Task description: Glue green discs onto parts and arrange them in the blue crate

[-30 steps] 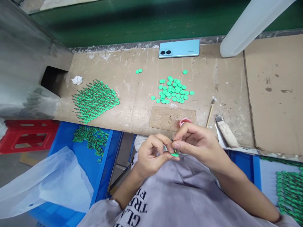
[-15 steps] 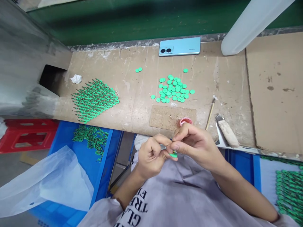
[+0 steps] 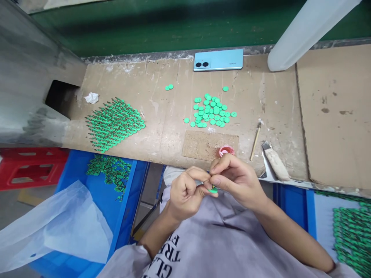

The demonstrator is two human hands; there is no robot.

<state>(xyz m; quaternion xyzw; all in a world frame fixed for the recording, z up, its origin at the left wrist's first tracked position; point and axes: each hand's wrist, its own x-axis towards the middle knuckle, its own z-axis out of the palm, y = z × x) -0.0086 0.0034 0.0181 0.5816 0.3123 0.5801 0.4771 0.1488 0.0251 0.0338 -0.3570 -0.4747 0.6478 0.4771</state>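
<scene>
My left hand and my right hand meet just below the table's front edge, over my grey shirt. Both pinch one small green disc between thumbs and fingertips; most of it is hidden by the fingers. On the cardboard-covered table lies a loose heap of green discs ahead of my hands. Farther left is a neat block of green pieces in rows.
A light-blue phone lies at the table's back edge, a white tube beside it. A small pink cap, a thin brush and a scraper lie near my right hand. Blue bins with green pieces stand below, left and right.
Both hands stay pinched on the green disc, with only small finger shifts. The view has drifted slightly.
</scene>
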